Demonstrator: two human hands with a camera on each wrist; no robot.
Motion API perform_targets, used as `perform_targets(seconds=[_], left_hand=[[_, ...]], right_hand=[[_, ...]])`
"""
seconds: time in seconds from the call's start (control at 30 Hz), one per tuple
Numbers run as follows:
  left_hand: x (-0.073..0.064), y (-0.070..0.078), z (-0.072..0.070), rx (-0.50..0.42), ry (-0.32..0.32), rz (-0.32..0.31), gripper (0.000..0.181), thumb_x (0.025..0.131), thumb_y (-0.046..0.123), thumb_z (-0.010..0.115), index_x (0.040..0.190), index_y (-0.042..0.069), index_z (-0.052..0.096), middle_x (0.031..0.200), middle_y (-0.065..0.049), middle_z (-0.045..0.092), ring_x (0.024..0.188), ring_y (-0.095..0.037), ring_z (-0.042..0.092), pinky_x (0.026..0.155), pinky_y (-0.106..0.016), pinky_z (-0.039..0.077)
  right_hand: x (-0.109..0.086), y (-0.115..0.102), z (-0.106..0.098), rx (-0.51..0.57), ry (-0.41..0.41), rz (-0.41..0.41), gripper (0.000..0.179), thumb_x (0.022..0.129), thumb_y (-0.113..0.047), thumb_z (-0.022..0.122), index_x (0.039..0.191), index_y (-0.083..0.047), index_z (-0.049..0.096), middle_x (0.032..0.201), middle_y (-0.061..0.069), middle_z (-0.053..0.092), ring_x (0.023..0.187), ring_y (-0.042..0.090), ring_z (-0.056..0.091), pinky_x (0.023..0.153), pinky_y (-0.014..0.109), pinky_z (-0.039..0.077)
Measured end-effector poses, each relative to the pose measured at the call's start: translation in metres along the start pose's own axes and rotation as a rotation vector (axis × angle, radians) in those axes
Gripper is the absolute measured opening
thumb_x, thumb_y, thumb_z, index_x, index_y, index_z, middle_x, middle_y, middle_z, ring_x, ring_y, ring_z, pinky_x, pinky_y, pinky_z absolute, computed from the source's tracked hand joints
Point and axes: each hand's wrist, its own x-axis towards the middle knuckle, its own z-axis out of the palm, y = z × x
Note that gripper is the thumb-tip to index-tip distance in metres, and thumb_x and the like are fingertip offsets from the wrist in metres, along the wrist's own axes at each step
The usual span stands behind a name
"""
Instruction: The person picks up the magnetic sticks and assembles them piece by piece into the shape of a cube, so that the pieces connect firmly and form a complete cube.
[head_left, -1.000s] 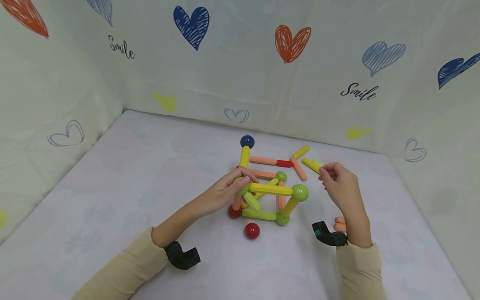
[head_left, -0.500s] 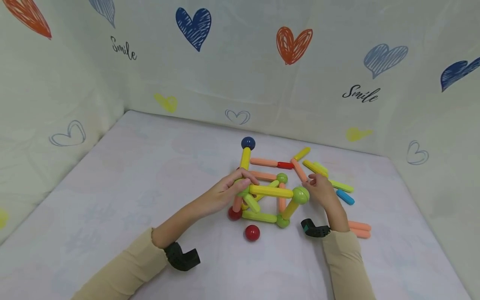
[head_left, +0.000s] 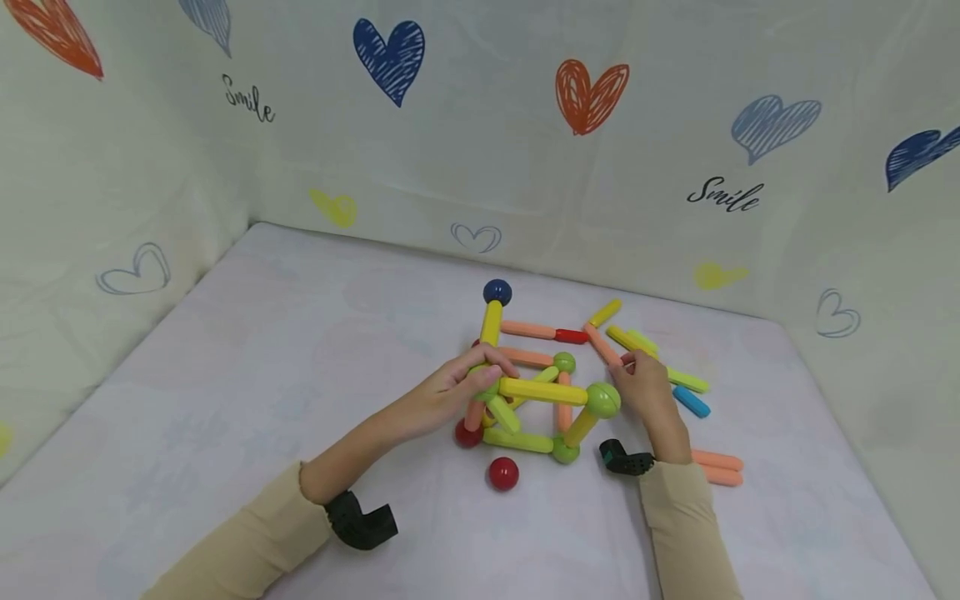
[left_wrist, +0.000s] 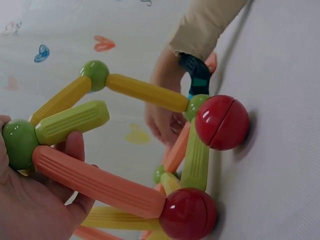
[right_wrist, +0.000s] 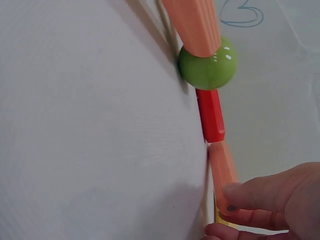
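My left hand (head_left: 459,385) grips a green ball (left_wrist: 20,145) at an upper corner of a frame of magnetic rods and balls. From that ball run a yellow rod (head_left: 543,391), a short light-green rod (left_wrist: 72,122) and an orange rod (left_wrist: 100,182) that ends at a red ball (left_wrist: 187,214). A blue ball (head_left: 497,292) tops a yellow rod at the back of the frame. To the right of it, my right hand (head_left: 647,388) pinches the near end of a loose orange magnetic rod (right_wrist: 223,167) between thumb and fingers, its far end close to a red rod (right_wrist: 211,115).
A loose red ball (head_left: 503,474) lies in front of the frame. Right of my right hand are a blue rod (head_left: 691,402), a light-green rod (head_left: 687,381) and two orange rods (head_left: 717,468). Another yellow rod (head_left: 605,312) lies near the back wall.
My right hand has moved left and nearer, from the yellow and light-green rods to the loose orange rod, and now pinches its end. The left hand keeps its grip on the frame.
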Motion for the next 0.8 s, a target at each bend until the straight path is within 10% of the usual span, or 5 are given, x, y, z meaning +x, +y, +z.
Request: perform_targets(seconds=[0.33,0.57,0.8], left_hand=[[0.002,0.002,0.001,0.017,0.001,0.014,0.023,0.099,0.024,0.039,0.117,0.012,0.048,0.119,-0.006,0.052,0.104,-0.019,0.049,0.079,-0.028,0.048],[0.001,-0.001,0.000,-0.030,-0.003,0.044,0.024,0.100,0.023,0.039,0.116,0.008,0.049,0.124,-0.007,0.051,0.112,-0.020,0.050,0.093,-0.034,0.044],[0.000,-0.001,-0.001,-0.007,-0.007,0.032,0.022,0.100,0.021,0.039,0.117,0.010,0.048,0.122,-0.006,0.051,0.109,-0.020,0.049,0.086,-0.031,0.048]], right_hand=[[-0.023,-0.015,-0.033,0.145,0.331,-0.179,0.034,0.093,-0.024,0.053,0.109,0.007,0.055,0.096,0.024,0.063,0.080,0.031,0.062,0.061,0.017,0.045],[-0.043,-0.024,-0.056,0.405,0.289,-0.217,0.039,0.096,-0.038,0.046,0.117,-0.005,0.042,0.103,0.006,0.067,0.066,0.003,0.066,0.056,0.019,0.053],[-0.078,-0.044,-0.078,0.744,0.322,-0.437,0.021,0.097,-0.023,0.047,0.112,-0.011,0.040,0.090,-0.003,0.071,0.066,0.013,0.070,0.055,0.026,0.054]])
